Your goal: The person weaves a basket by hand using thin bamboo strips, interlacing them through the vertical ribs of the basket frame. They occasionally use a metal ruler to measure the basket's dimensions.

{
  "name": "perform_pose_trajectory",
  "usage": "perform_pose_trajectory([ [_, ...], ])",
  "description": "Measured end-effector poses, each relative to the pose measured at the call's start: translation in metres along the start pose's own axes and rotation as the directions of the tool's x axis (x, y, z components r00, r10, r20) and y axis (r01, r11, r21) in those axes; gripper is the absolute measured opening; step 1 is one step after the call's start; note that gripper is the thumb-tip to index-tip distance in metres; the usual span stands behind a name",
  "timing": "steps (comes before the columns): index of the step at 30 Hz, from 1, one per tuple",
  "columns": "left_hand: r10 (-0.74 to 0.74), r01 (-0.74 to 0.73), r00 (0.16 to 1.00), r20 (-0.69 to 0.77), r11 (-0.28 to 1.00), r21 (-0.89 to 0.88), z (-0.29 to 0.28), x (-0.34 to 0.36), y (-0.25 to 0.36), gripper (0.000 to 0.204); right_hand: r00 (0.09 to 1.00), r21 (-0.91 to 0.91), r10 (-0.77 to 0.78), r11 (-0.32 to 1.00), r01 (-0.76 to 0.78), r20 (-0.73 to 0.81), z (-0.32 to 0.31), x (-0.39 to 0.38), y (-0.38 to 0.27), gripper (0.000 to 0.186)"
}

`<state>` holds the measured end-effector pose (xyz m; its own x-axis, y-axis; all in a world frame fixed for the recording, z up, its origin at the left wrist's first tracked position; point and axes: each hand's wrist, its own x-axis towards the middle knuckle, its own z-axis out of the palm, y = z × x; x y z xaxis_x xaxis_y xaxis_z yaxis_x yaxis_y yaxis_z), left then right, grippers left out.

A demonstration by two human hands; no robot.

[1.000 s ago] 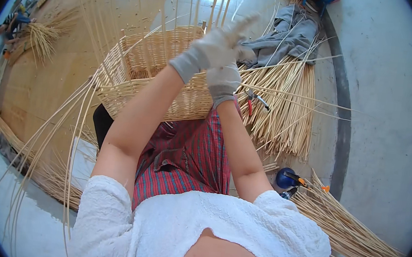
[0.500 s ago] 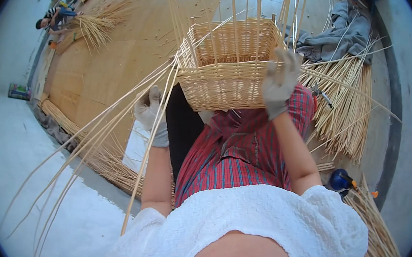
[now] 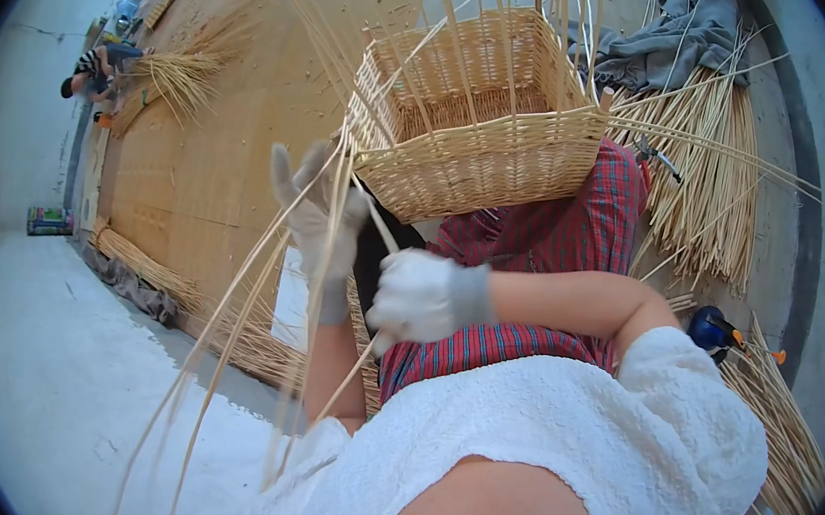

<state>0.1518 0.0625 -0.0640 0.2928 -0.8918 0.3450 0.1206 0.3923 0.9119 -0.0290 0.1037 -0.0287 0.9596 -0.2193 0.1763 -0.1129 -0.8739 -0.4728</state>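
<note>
Clock directions are taken from the middle of the view, twelve being away from the wearer. Nearest, at the centre, the right hand [image 3: 418,296], in a white glove with a grey cuff, has its fingers curled tight around a long pale wicker strand [image 3: 378,216]. It should be light and springy, fairly smooth, liable to kink if bent sharply; a grip close to the weave would steer it best. Toward ten, the left hand [image 3: 322,208], gloved alike, has its fingers raised and spread; whether any press on the strands crossing it, I cannot tell.

Toward half past twelve, the rectangular pale woven wicker basket [image 3: 482,169] sits tilted over the red checked cloth [image 3: 556,232] on the lap. It looks light but stiff; its walls or firm corners offer the best hold. Thin upright stakes [image 3: 452,35] along its rim stand in the way from above, and loose trailing strands [image 3: 222,368] hang by the left corner, easily snagged.

Farther out lie a round dark-blue object with an orange tip [image 3: 712,329] at three, pliers [image 3: 656,157] and a thick straw-coloured bundle of rods [image 3: 706,188] at two, then crumpled grey cloth [image 3: 671,48] at half past one. Well apart, toward ten, a co-worker [image 3: 100,69] bends beside more rods.
</note>
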Motion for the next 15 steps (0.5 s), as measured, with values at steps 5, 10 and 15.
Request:
perform_pose_trajectory([
  [5,-0.102,0.1,0.994,-0.042,0.994,-0.047,-0.01,0.008,-0.014,0.045,0.553,0.698,0.437,0.543,0.467,-0.709,-0.01,-0.089,0.172,0.033],
  [10,0.126,-0.104,0.976,-0.177,0.986,0.127,0.037,-0.032,-0.04,0.052,0.351,0.765,0.682,0.604,0.225,-0.642,-0.028,-0.085,0.147,0.021],
  [15,-0.283,0.313,0.95,-0.134,0.836,0.452,0.027,0.01,-0.109,0.087,0.238,0.758,0.762,0.64,-0.129,-0.603,-0.032,-0.107,0.152,0.016],
])
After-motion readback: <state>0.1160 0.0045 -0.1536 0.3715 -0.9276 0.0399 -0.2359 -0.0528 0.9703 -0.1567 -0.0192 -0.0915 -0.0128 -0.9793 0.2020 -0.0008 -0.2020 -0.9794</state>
